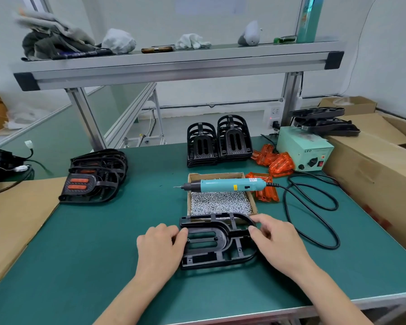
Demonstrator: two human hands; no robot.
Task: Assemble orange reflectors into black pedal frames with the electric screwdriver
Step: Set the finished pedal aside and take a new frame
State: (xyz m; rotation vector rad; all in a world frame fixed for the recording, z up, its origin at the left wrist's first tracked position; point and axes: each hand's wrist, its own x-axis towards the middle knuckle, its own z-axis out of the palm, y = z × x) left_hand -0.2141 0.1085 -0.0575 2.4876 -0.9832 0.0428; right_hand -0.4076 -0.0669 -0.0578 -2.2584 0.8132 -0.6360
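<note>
Pedal frame of black ribbed plastic (212, 229), gripped at its ends by left hand (159, 247) and right hand (279, 240); judged light, stiff, best held by outer rim, not thin ribs.

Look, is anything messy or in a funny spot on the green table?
Yes. The teal electric screwdriver lies across the open cardboard box of silver screws, its tip poking past the rim. The clear orange plastic reflectors sit in a loose, tumbled heap, unlike the neat black pedal stacks.
</note>
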